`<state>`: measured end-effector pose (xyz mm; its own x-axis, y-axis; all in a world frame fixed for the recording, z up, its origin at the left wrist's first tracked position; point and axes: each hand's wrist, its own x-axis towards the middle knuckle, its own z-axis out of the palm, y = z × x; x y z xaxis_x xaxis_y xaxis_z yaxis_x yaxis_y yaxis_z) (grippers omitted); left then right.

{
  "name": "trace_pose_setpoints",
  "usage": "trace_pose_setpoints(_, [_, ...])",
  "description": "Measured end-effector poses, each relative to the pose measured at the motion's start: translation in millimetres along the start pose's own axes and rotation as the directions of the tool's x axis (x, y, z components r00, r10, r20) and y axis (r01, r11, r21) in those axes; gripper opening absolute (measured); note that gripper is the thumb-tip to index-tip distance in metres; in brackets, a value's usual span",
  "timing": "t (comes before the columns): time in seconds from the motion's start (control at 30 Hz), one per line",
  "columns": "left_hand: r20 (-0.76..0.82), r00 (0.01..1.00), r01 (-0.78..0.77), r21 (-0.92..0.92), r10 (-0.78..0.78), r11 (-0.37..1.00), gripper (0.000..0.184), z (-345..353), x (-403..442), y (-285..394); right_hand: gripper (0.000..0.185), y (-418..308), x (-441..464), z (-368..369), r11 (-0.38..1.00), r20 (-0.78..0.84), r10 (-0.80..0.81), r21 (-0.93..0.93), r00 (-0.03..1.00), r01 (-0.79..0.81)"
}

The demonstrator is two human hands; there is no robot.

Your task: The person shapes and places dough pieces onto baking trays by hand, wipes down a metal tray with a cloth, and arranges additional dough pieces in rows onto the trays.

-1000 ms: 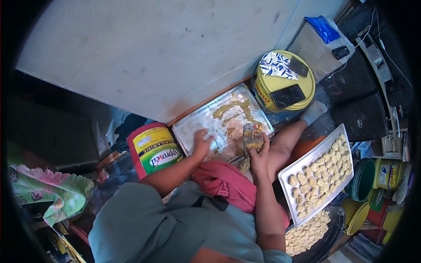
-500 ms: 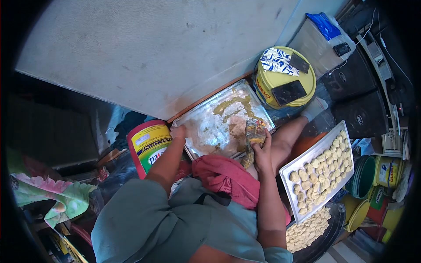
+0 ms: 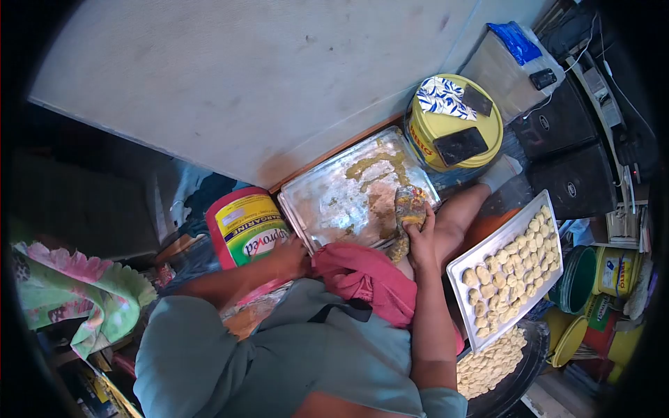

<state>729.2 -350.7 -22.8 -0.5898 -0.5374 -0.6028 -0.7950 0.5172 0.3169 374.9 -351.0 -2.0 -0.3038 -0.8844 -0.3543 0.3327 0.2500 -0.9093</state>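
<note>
A worn metal baking tray [image 3: 334, 181] with yellowish-brown smears on its surface lies in front of me, slanted against the wall. My right hand [image 3: 421, 240] is closed around a stained, see-through plastic bundle [image 3: 411, 203] over the tray's lower right side; its exact kind is unclear. Between the tray's near left corner and a margarine bucket [image 3: 240, 219] is my left hand [image 3: 291, 256], smeared by motion, its fingers hard to make out. A red cloth [image 3: 369, 279] lies in my lap, against the tray's near edge.
To my right, a white tray [image 3: 456, 270] of small dough pieces is tilted above a dark round tray [image 3: 533, 362] holding more pieces. A yellow lidded bucket [image 3: 493, 143] at the back bears a phone [image 3: 460, 145] and a patterned cloth [image 3: 442, 97]. The wall [image 3: 230, 90] bounds the far side.
My left hand has left the tray's left edge and come back toward me, beside the margarine bucket, with the elbow swung outward. My right hand still holds the plastic bundle in nearly the same place.
</note>
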Motion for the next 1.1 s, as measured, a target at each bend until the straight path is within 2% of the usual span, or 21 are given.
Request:
trace_pose_setpoints(0.1, [-0.197, 0.980, 0.039, 0.196, 0.000, 0.980, 0.053, 43, -42, 10, 0.078, 8, 4, 0, 0.999, 0.045, -0.023, -0.047, 0.999, 0.025])
trace_pose_setpoints(0.2, [-0.201, 0.979, 0.095, 0.290, -0.036, 0.952, 0.044, 52, -38, 9, 0.078, 16, 8, -2, 0.989, 0.057, -0.093, -0.110, 0.994, 0.099])
trace_pose_setpoints(0.3, [-0.109, 0.993, 0.069, 0.183, -0.050, 0.981, 0.044, -23, -53, -2, 0.078, 15, 6, -8, 0.991, 0.038, -0.081, -0.104, 0.996, 0.085])
trace_pose_setpoints(0.37, [-0.184, 0.983, 0.018, 0.019, -0.015, 1.000, 0.042, -69, -82, -21, 0.078, 13, 4, -8, 0.994, 0.035, -0.064, -0.084, 0.997, 0.067])
trace_pose_setpoints(0.43, [-0.144, 0.945, 0.278, -0.117, -0.293, 0.954, 0.046, -110, -118, -41, 0.078, 10, 3, -8, 0.995, 0.032, -0.064, -0.078, 0.997, 0.067])
trace_pose_setpoints(0.5, [-0.223, 0.887, 0.355, -0.232, -0.405, 0.906, 0.048, -94, -148, -105, 0.078, 10, 2, -7, 0.996, 0.030, -0.068, -0.062, 0.997, 0.069])
trace_pose_setpoints(0.57, [-0.295, 0.763, 0.465, -0.367, -0.575, 0.805, 0.050, -111, -185, -129, 0.078, 16, 6, -9, 0.995, 0.035, -0.064, -0.074, 0.997, 0.067])
trace_pose_setpoints(0.67, [-0.389, 0.713, 0.305, -0.577, -0.583, 0.758, 0.051, -74, -218, -189, 0.078, 13, 4, -3, 0.993, 0.046, -0.049, -0.109, 0.998, 0.053])
trace_pose_setpoints(0.77, [-0.129, 0.802, 0.142, -0.907, -0.584, 0.396, 0.056, -82, -221, -170, 0.078, 18, 8, -10, 0.988, 0.055, -0.047, -0.143, 0.997, 0.055])
trace_pose_setpoints(0.87, [-0.262, 0.750, 0.240, -0.748, -0.607, 0.619, 0.055, -27, -176, -212, 0.078, 13, 1, -8, 0.991, 0.041, -0.085, -0.102, 0.996, 0.089])
trace_pose_setpoints(0.9, [-0.434, 0.679, 0.362, -0.504, -0.592, 0.784, 0.055, -49, -170, -177, 0.078, 10, -3, -8, 0.990, 0.033, -0.105, -0.096, 0.994, 0.108])
trace_pose_setpoints(0.93, [-0.593, 0.619, 0.491, -0.221, -0.516, 0.843, 0.056, -85, -165, -120, 0.077, 7, -6, -7, 0.988, 0.026, -0.124, -0.093, 0.992, 0.126])
trace_pose_setpoints(0.97, [-0.818, 0.472, 0.484, -0.071, -0.329, 0.872, 0.059, -113, -168, -88, 0.078, 6, -6, -8, 0.989, 0.015, -0.113, -0.097, 0.994, 0.113])
trace_pose_setpoints(1.0, [-0.950, 0.296, 0.511, 0.075, -0.093, 0.856, 0.063, -138, -178, -63, 0.078, 6, -6, -10, 0.990, 0.008, -0.096, -0.105, 0.995, 0.097])
trace_pose_setpoints(1.03, [-0.985, 0.078, 0.568, 0.172, 0.155, 0.805, 0.066, -161, -196, -48, 0.078, 7, -6, -10, 0.990, 0.007, -0.079, -0.115, 0.997, 0.079])
trace_pose_setpoints(1.07, [-0.907, -0.142, 0.686, 0.199, 0.397, 0.700, 0.072, -178, -216, -48, 0.079, 4, -6, -7, 0.995, 0.009, -0.039, -0.089, 0.999, 0.040])
trace_pose_setpoints(1.1, [-0.856, -0.297, 0.800, 0.019, 0.423, 0.600, 0.084, -190, -236, -49, 0.078, 6, -4, -7, 0.990, 0.026, -0.053, -0.131, 0.998, 0.056])
